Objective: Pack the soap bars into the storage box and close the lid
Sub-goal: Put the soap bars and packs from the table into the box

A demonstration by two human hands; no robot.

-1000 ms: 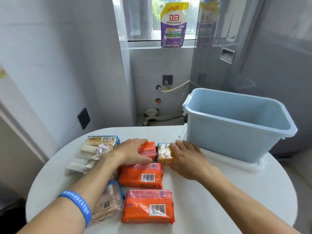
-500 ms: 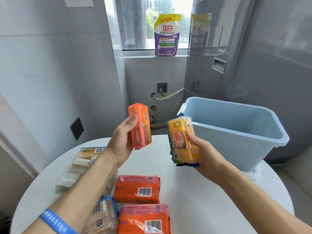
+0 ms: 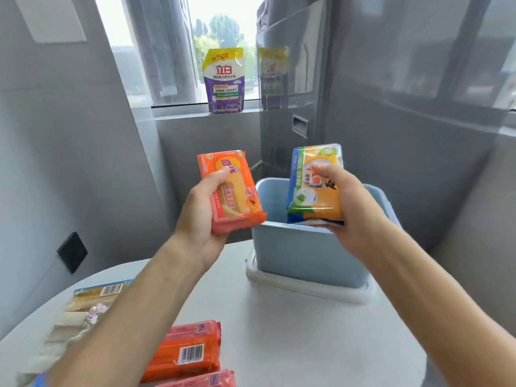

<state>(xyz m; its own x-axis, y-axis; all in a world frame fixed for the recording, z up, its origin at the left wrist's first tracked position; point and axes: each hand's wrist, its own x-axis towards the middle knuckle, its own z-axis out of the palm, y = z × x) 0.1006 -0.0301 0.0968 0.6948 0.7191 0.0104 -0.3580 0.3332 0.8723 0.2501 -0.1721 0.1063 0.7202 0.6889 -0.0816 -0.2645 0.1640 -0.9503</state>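
Note:
My left hand (image 3: 199, 219) grips an orange soap bar (image 3: 236, 195), held up just left of the light blue storage box (image 3: 301, 250). My right hand (image 3: 353, 210) grips a yellow soap bar with blue and green edges (image 3: 315, 191), raised over the box's near rim. The box stands open on its white lid (image 3: 307, 289) on the round white table (image 3: 307, 344). Two more orange soap packs (image 3: 187, 350) lie at the table's near edge. A pale soap multipack (image 3: 83, 305) lies at the left, partly hidden by my left forearm.
A purple and yellow detergent pouch (image 3: 224, 81) stands on the window sill behind. A grey wall with a black socket (image 3: 72, 252) is at the left. A tall grey appliance (image 3: 290, 107) stands behind the box.
Both hands have lifted their soap bars higher and moved them right toward the box; the yellow bar now hovers over the box's rim. My view has turned to the right.

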